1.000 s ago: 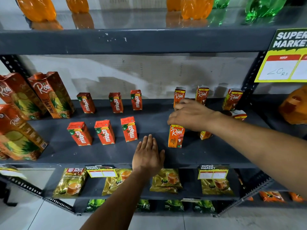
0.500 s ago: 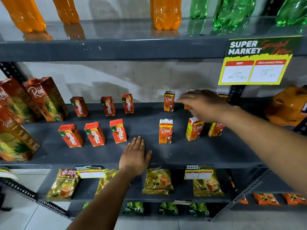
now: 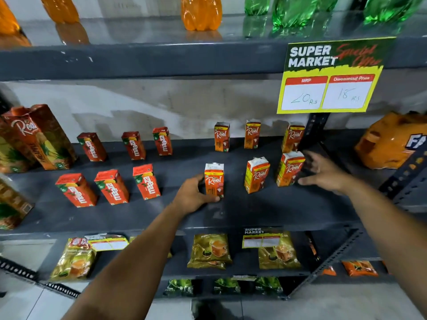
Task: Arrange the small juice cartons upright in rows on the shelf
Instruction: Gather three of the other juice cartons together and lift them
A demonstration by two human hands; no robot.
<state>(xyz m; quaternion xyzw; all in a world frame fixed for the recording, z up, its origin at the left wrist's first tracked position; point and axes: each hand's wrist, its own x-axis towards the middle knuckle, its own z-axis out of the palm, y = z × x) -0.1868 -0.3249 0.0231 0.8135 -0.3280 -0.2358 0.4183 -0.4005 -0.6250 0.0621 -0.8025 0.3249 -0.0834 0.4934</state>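
Twelve small cartons stand upright in two rows on the shelf (image 3: 265,211). Left hand (image 3: 191,196) grips the front Real carton (image 3: 214,180); right hand (image 3: 323,174) spread open, seemingly touching the end carton (image 3: 290,168). Only straightening left.

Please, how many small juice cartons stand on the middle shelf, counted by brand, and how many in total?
Small Maaza cartons: 6, in two rows of 3
Small Real cartons: 6, in two rows of 3; the left hand grips the front-left one, the right hand is open beside the front-right one
Total: 12
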